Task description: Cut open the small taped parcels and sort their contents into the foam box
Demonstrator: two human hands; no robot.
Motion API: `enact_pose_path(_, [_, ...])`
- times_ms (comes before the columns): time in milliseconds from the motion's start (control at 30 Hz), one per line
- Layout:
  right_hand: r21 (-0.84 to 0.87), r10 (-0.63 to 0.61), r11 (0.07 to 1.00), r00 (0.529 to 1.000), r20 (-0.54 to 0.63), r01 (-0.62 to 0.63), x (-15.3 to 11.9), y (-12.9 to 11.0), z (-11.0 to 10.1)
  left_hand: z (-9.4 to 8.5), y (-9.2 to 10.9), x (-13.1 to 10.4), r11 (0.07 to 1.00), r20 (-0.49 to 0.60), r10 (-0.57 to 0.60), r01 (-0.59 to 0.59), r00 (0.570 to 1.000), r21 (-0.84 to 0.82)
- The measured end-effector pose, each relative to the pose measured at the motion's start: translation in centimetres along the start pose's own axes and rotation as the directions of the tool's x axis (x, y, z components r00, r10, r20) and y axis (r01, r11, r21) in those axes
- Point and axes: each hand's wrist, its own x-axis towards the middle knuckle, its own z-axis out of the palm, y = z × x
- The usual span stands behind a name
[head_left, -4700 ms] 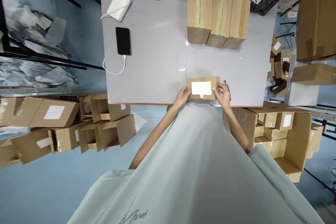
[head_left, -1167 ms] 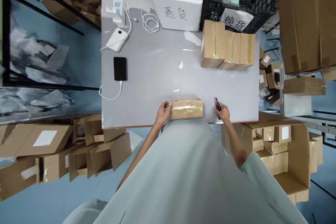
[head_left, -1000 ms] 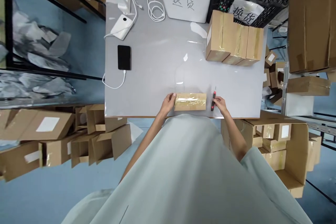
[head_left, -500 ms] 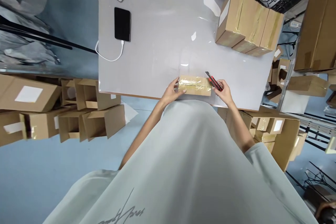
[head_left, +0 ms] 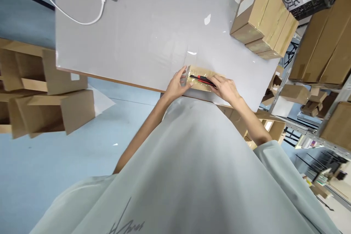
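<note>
1. the small carton (head_left: 202, 71) is set near the front edge of the surface (head_left: 137, 36); judged light, stiff and slick where taped, it is best taken by its ends.
2. its left end is held in the half-open grip of the left hand (head_left: 176, 85); a utility knife (head_left: 204, 79) is clasped above it in the right hand's (head_left: 225, 87) closed grip.
3. open cartons (head_left: 78, 112) are seen leftward, their insides shadowed.
</note>
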Motion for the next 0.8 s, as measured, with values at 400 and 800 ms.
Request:
enact_pose_path(400, [-0.209,0.023,0.978,0.991,0.133,0.005,1.0,-2.2,-2.5,-2.1,1.2,1.4,0.988,0.198,0.157,-0.154,0.968,-0.029])
enact_pose_path(800, [-0.341,0.087,0.938,0.913,0.398,0.059,3.7,-9.0,-6.3,-4.1,3.2,2.3,0.981,0.388,0.11,-0.163,0.915,0.107])
